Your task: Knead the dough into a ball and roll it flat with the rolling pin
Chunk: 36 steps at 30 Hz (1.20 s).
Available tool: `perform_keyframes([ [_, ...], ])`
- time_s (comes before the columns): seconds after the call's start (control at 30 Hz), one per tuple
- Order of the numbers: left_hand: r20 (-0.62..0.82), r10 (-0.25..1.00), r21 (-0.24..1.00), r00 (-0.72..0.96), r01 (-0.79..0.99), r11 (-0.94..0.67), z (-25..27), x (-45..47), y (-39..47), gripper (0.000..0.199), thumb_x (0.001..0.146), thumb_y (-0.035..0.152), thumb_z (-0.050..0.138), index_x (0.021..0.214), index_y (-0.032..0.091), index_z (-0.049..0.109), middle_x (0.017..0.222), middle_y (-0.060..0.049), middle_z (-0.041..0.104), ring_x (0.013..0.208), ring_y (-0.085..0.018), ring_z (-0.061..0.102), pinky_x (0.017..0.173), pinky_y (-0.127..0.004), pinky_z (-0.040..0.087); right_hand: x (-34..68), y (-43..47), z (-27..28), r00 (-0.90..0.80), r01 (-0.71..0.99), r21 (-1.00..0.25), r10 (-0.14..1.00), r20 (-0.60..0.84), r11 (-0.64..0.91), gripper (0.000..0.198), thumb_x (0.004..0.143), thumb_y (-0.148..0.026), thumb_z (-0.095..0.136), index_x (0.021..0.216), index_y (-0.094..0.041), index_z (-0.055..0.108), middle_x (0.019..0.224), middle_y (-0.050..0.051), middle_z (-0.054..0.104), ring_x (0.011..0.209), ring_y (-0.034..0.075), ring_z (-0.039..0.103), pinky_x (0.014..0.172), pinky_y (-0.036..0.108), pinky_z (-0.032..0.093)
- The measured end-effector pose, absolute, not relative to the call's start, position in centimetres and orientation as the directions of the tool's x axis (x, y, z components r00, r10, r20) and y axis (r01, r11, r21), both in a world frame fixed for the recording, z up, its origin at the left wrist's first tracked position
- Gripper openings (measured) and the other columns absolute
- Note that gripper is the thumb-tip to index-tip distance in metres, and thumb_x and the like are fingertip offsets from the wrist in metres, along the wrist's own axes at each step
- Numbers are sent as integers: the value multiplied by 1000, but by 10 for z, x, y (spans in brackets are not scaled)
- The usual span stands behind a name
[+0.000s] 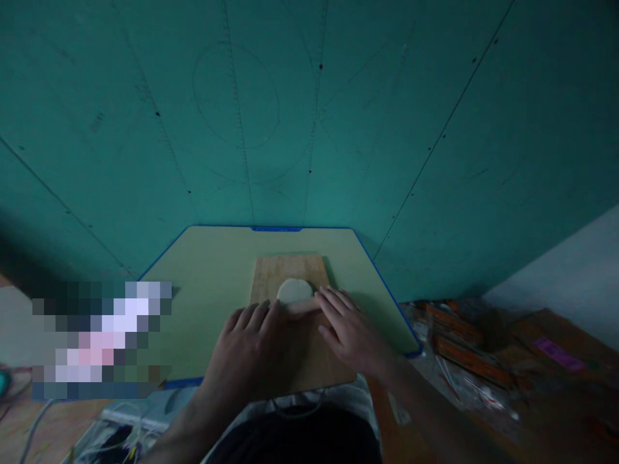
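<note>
Dough disc on wooden board — left hand and right hand flat, fingers outstretched, gripping nothing.

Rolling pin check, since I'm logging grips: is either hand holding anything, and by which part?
Neither grips it: both the left hand and right hand lie flat on the rolling pin, over its ends, at the dough.

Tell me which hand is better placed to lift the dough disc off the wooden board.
Right, probably. The right hand has its fingertips at the near right edge of the dough disc. The left hand lies flat on the wooden board, its fingertips just short of the disc.
</note>
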<state>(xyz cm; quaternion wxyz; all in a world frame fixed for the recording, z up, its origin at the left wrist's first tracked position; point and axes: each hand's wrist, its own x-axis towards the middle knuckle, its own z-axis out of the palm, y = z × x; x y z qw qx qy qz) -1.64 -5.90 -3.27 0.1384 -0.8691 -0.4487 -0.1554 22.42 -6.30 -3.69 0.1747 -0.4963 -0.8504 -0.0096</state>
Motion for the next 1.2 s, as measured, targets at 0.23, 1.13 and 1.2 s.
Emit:
perform_keyframes([
  [0.23,482,630,-165,609,769,-617,-41,-25,-72,46,95,26,50,137,9,48,126,-20,68,113,-33,65,92,-46,52,230,-75,-35,-461,825,-184,824,331,535,52,97,-27,50,146,-10,48,152,18,49,144,29,40,119,50,37],
  [1.13,106,843,-68,528,849,-524,-14,-16,32,82,78,78,61,132,16,57,131,-17,65,122,-33,60,97,-40,48,203,15,-9,-419,906,-69,908,-12,417,113,76,-77,65,156,-4,31,156,26,40,138,43,44,113,51,35],
  [1.2,115,852,-70,511,859,-507,-14,-14,38,64,89,71,53,127,19,61,129,-14,67,120,-30,62,95,-38,48,204,21,-9,-419,906,-88,907,-37,414,117,73,-79,66,156,-6,30,158,26,37,140,43,42,113,51,35],
])
